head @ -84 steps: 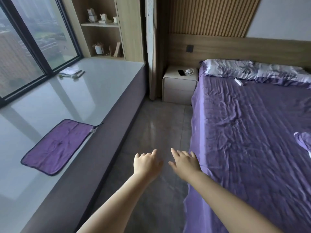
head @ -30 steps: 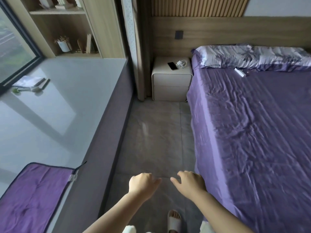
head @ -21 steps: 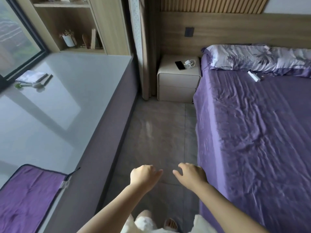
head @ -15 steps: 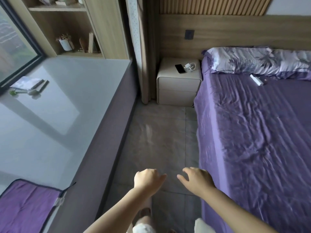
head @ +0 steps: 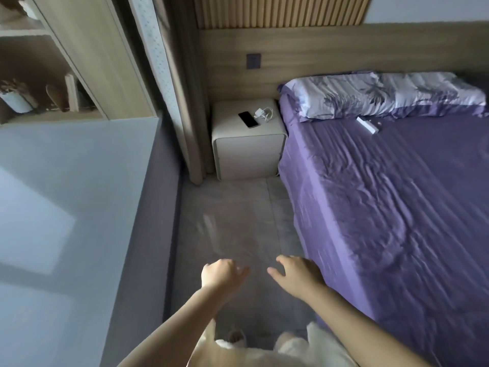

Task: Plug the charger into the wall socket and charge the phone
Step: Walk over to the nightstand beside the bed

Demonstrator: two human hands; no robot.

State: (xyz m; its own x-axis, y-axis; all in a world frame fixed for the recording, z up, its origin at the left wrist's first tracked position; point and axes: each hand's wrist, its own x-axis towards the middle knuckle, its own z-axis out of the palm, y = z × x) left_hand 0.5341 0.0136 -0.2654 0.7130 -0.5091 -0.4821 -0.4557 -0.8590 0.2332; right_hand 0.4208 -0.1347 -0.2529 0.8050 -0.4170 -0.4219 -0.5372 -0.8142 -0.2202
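Phone (head: 248, 119) and white charger (head: 262, 113) with its coiled cable lie side by side on the bedside cabinet (head: 248, 154), well ahead of both hands; the wall socket (head: 253, 61) sits in the wood panel above. Left hand (head: 221, 274) is loosely curled, right hand (head: 297, 271) has its fingers (head: 275, 272) spread, and neither is grasping anything. Walking close first seems wise, then taking the charger by its body, not the cable. No brand or writing is legible.
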